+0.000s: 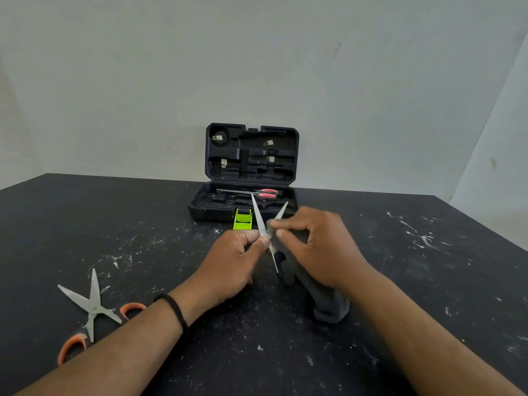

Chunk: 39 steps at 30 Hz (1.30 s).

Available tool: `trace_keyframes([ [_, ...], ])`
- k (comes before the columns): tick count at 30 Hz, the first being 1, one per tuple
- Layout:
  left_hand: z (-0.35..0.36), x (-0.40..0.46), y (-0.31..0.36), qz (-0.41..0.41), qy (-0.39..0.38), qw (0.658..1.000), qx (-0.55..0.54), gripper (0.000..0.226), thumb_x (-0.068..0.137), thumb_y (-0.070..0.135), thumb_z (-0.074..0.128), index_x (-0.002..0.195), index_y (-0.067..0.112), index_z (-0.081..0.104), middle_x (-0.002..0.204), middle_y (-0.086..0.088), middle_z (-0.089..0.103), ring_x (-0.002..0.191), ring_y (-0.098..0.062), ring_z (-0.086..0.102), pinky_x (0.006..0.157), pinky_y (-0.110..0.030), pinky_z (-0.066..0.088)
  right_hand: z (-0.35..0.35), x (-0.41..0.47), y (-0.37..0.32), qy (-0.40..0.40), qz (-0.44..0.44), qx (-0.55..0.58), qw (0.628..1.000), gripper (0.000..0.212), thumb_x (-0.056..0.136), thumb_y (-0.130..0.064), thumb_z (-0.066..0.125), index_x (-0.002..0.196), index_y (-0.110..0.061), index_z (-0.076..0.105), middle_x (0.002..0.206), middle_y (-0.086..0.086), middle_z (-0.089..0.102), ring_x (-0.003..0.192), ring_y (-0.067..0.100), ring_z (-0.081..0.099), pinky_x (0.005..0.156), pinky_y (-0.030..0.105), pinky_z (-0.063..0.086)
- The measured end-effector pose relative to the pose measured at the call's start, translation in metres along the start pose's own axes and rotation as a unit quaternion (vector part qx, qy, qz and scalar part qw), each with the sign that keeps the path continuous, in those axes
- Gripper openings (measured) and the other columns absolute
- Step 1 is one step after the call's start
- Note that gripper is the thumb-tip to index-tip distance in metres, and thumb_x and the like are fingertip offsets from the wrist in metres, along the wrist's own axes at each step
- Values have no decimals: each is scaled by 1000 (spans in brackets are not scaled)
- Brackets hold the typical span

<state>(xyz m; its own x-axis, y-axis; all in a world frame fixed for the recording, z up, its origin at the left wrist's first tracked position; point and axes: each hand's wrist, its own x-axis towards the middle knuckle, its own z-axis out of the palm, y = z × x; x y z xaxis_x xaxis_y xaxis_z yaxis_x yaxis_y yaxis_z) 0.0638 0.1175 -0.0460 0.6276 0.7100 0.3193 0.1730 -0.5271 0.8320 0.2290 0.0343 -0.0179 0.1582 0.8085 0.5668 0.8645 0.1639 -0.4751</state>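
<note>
A matt black counter (pixel 143 224), streaked with white scuffs and dust, runs to a plain pale wall (pixel 257 67), where an open black tool case (pixel 251 155) stands with its lid raised. Well in front and to the left of the case, orange-handled scissors (pixel 93 304) lie on the counter with the blades spread. Directly in front of the case, a person's left hand (pixel 231 261) grips a pair of steel scissors (pixel 258 221) off the surface, its fingers (pixel 251 237) clamped on one blade near the pivot and both tips pointing up toward the case. Just right of that, the right hand (pixel 320 247) pinches a grey cloth (pixel 328 307) against the other blade, fingers (pixel 285 224) closed on the fabric, whose loose end trails down to the counter. The scissors look light and rigid, but the bare steel is likely slick and the edges and points sharp. The safer hold is on the flat of a blade near the pivot or at the dark handles below the hands, with the cloth between skin and edge. Inside the case tray lie red-handled scissors (pixel 267 193), and a lime-green latch (pixel 243 220) hangs open at its front.
</note>
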Motion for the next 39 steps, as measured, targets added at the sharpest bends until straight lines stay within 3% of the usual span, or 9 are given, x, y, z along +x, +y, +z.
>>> trace_keyframes([
  [3,0,2,0,-5,2,1000,-18,30,106,28,50,90,19,73,46,10,46,39,-10,45,54,-45,54,-8,3,0,-58,31,74,995,18,89,-18,71,97,-28,83,86,-16,76,82,-1,69,78,18,54],
  [6,3,4,0,-29,2,998,-57,34,107,24,47,77,12,60,47,10,39,39,-9,38,51,-41,50,-10,1,8,-6,97,138,986,14,87,-16,72,83,-24,83,80,-12,78,79,0,72,77,21,54],
  [11,3,2,4,-33,-26,996,-84,31,107,24,45,82,21,63,52,4,34,43,-9,34,50,-30,47,-14,3,13,92,234,353,901,20,74,-28,89,87,-18,78,86,1,79,83,18,74,86,47,62],
  [14,1,2,4,-47,-37,993,-99,29,107,22,45,92,9,66,54,-3,34,44,-11,34,51,-31,48,-13,2,10,70,167,238,954,19,76,-16,85,92,-23,75,90,-6,77,89,17,74,85,47,62],
  [20,1,2,5,-39,-44,995,-83,28,105,19,46,88,8,66,53,1,41,45,-11,39,55,-33,50,3,-2,4,100,-8,32,994,26,94,-16,70,117,-26,75,104,-12,70,100,0,64,89,11,48],
  [26,2,1,0,-21,-26,997,-76,37,106,20,47,75,29,65,53,7,44,44,-5,42,55,-32,50,6,0,-1,7,24,34,999,32,98,-15,63,120,-35,74,104,-17,71,101,-1,65,91,14,48],
  [32,3,1,-2,-28,-17,997,-69,31,106,20,47,81,20,66,53,3,44,43,-7,41,54,-32,50,-5,2,-7,-54,41,77,995,31,88,-5,66,96,-30,82,85,-16,73,82,-1,67,73,9,48],
  [36,3,2,1,-23,-21,998,-57,30,107,22,46,84,18,65,55,3,43,45,-8,41,55,-32,52,-5,-3,-9,18,24,49,998,26,83,-7,66,75,-26,82,75,-14,72,72,1,66,64,19,51],
  [39,3,2,1,-28,-27,996,-75,32,107,21,45,84,23,66,56,2,41,46,-8,40,54,-30,50,0,-4,-8,95,-1,32,995,26,88,-10,64,92,-29,82,79,-15,66,73,2,62,67,19,47],
])
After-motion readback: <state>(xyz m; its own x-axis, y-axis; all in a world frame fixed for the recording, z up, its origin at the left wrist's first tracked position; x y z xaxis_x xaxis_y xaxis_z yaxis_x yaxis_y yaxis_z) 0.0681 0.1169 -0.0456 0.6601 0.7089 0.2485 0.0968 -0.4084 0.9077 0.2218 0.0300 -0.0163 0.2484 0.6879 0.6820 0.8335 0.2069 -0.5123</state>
